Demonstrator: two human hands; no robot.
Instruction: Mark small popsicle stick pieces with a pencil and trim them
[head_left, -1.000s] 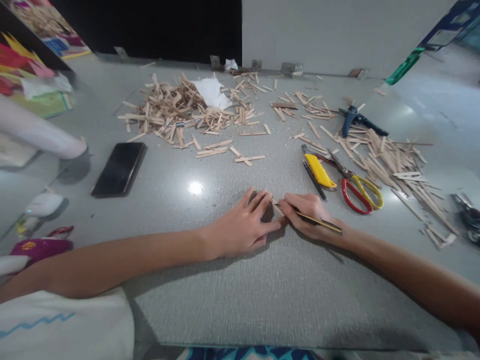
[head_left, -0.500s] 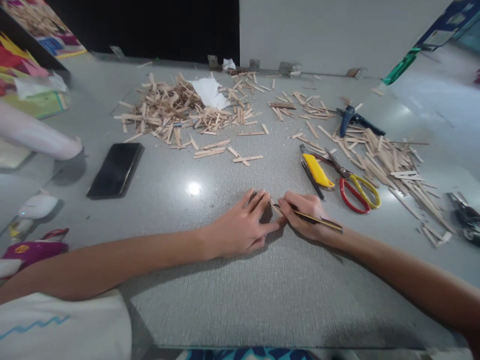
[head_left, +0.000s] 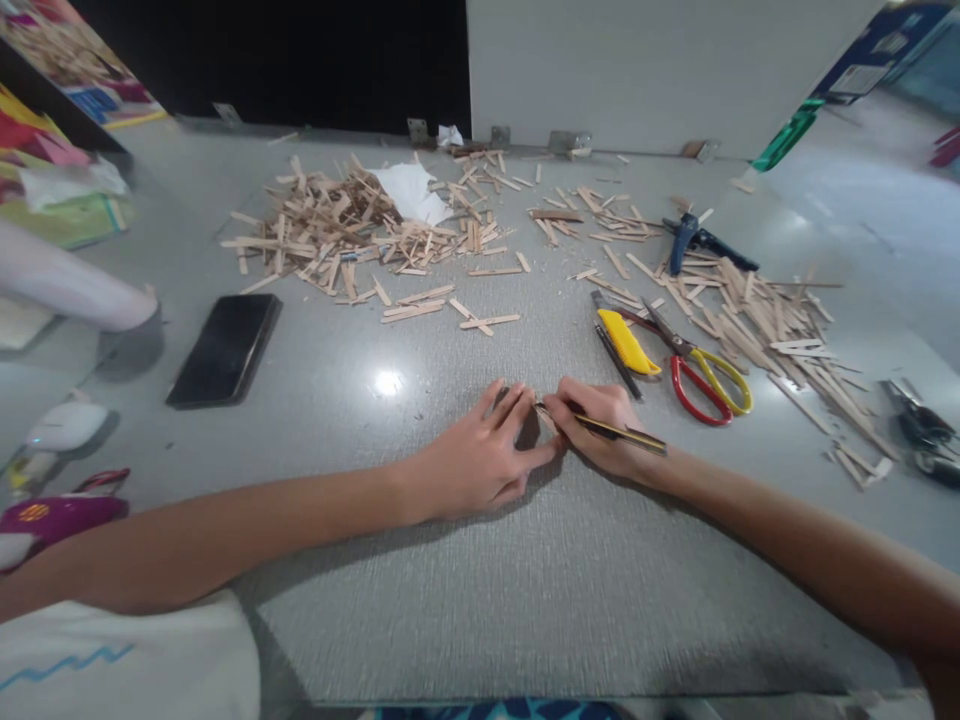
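Note:
My right hand point(head_left: 604, 430) is closed in a writing grip around a black-and-yellow pencil point(head_left: 622, 433), its tip angled down to the left. Under that tip lies a short wooden craft stick point(head_left: 546, 417), mostly covered by fingers. Bent over the table, my left hand point(head_left: 491, 450) holds the stick between its fingertips and thumb. Just beyond my right hand are a yellow utility knife point(head_left: 628, 342), a dark slim pen-like tool point(head_left: 619, 362) and scissors point(head_left: 705, 385) with one red and one yellow handle loop.
A heap of craft sticks point(head_left: 322, 225) with white tissue point(head_left: 412, 192) sits at the back; more sticks point(head_left: 765, 310) lie right, near a dark blue tool point(head_left: 694, 242). A phone point(head_left: 225, 350), a purple glue gun point(head_left: 64, 525) and another person's arm point(head_left: 75, 275) are left.
The pencil and my right hand have shifted slightly left, closer to my left fingertips. My left hand keeps its hold on the stick. The whole view has moved a little.

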